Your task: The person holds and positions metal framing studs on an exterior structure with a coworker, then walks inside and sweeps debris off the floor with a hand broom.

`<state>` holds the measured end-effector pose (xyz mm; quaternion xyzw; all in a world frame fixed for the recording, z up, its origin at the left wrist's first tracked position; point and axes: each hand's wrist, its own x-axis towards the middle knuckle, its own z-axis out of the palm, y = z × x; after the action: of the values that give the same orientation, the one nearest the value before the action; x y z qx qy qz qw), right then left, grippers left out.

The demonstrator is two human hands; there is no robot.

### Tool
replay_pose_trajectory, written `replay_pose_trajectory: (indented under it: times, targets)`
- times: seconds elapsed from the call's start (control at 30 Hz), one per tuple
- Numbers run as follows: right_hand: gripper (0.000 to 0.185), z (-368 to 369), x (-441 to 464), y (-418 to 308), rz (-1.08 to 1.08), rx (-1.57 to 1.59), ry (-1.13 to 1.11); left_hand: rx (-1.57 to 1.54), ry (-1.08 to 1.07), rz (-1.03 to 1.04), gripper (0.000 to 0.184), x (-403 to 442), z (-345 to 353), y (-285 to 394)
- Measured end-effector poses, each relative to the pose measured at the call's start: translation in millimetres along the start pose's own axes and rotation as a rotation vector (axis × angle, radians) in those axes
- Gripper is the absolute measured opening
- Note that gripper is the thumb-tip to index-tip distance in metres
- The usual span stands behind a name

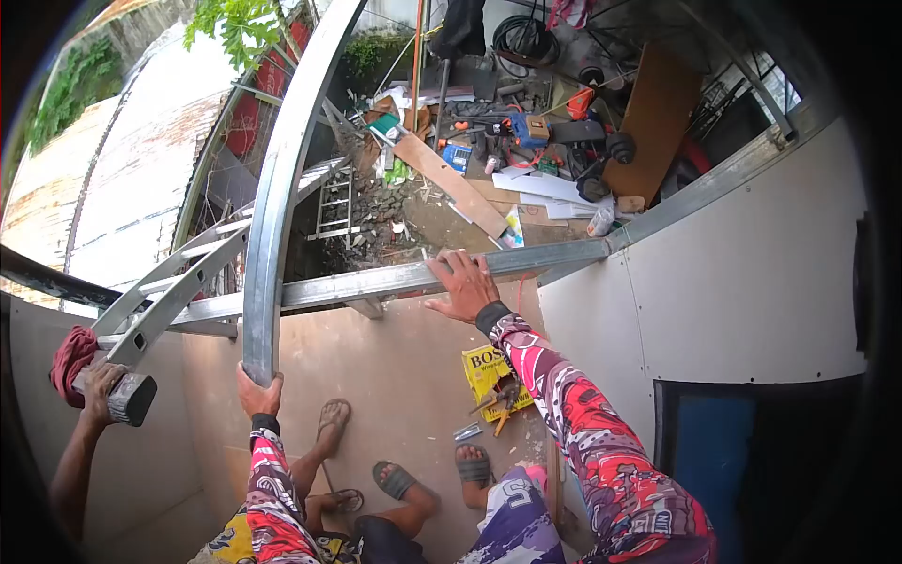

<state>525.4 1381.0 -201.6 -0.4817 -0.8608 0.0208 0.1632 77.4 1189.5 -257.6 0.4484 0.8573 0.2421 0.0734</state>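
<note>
My left hand (259, 391) is wrapped round the lower end of a long metal stud (270, 226), which stands up and curves away towards the top of the view. My right hand (463, 285) rests with its fingers over a horizontal metal rail (376, 282) and holds nothing loose. The stud crosses the rail between my hands. Below my right hand, a yellow box (482, 369) lies on the floor board with pliers and other hand tools on it.
At the left, another person's hand (101, 387) grips the top of an aluminium ladder (178, 282) beside a red cloth (73, 365). Sandalled feet (393, 478) stand below. Beyond the rail lie boards (451, 183), power tools and rubble. A pale wall panel (752, 282) rises at right.
</note>
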Motion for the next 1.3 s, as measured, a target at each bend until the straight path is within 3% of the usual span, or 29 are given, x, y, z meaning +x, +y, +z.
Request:
replay_pose_trajectory:
  times: [0.07, 0.17, 0.23, 0.27, 0.33, 0.43, 0.53, 0.67, 0.8, 1.13, 1.3]
  targets:
    - [0.074, 9.5, 9.1, 12.8, -0.074, -0.061, -0.013, -0.027, 0.02, -0.005, 0.087, 28.8, -3.2, -27.5]
    - [0.081, 30.1, 29.6, 40.8, 0.051, -0.034, -0.292, -0.055, 0.058, 0.022, 0.086, 74.6, -13.6, -70.9]
    - [0.077, 35.5, 37.0, 46.8, 0.014, -0.008, -0.377, -0.031, 0.091, 0.046, 0.085, 96.6, -22.9, -89.6]
    - [0.07, 34.4, 37.6, 45.4, 0.005, -0.063, -0.335, -0.028, 0.059, -0.039, 0.085, 103.7, -31.3, -83.5]
    - [0.067, 37.0, 38.6, 42.7, 0.012, 0.002, -0.292, 0.128, 0.165, -0.003, 0.085, 113.5, -33.0, -91.6]
    - [0.069, 32.3, 33.9, 39.0, 0.045, -0.02, -0.326, 0.201, 0.277, 0.079, 0.084, 123.9, -26.9, -103.8]
    - [0.071, 46.3, 24.1, 38.6, 0.05, -0.069, -0.271, 0.223, 0.338, 0.022, 0.085, 130.7, -31.0, -121.0]
    - [0.074, 8.4, 31.7, 31.6, 0.085, -0.076, -0.231, 0.254, 0.381, 0.014, 0.087, 140.5, -32.9, -105.8]
    - [0.081, 53.8, 7.4, 23.7, 0.093, -0.09, -0.195, 0.35, 0.454, 0.041, 0.088, 128.8, -21.7, -131.3]
    - [0.084, 30.7, 12.2, 27.8, 0.113, -0.157, -0.118, 0.359, 0.471, 0.036, 0.084, 131.6, -33.6, -111.3]
    - [0.089, 37.3, 10.3, 33.4, 0.125, -0.147, -0.187, 0.403, 0.424, -0.02, 0.082, 128.5, -33.1, -106.9]
